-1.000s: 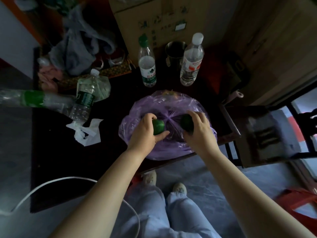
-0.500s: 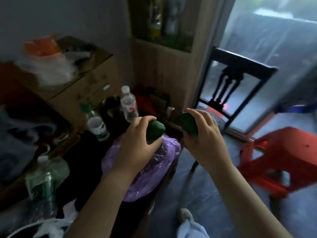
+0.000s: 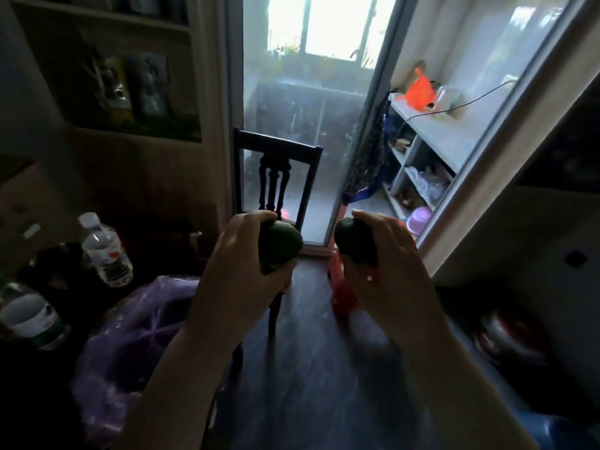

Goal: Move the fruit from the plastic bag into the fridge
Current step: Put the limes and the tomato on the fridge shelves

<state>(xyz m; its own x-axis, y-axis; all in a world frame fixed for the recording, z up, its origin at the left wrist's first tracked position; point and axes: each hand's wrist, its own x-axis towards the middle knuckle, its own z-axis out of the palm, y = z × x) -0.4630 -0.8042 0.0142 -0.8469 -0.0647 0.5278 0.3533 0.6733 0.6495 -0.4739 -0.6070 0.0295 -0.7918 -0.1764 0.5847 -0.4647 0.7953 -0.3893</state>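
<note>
Left hand (image 3: 238,271) grips one green fruit (image 3: 280,246), right hand (image 3: 388,271) grips another green fruit (image 3: 352,238). Purple plastic bag (image 3: 130,345) sits lower left.

chair (image 3: 279,147) looks like dark wood, kinda glossy; the bag (image 3: 130,336) down left of it is thin purple plastic, crinkly and see-through; bottle (image 3: 104,251) left of the chair is clear plastic; fruit (image 3: 279,248) in front of the chair and second fruit (image 3: 355,243) just right of it: smooth matt skin
</note>
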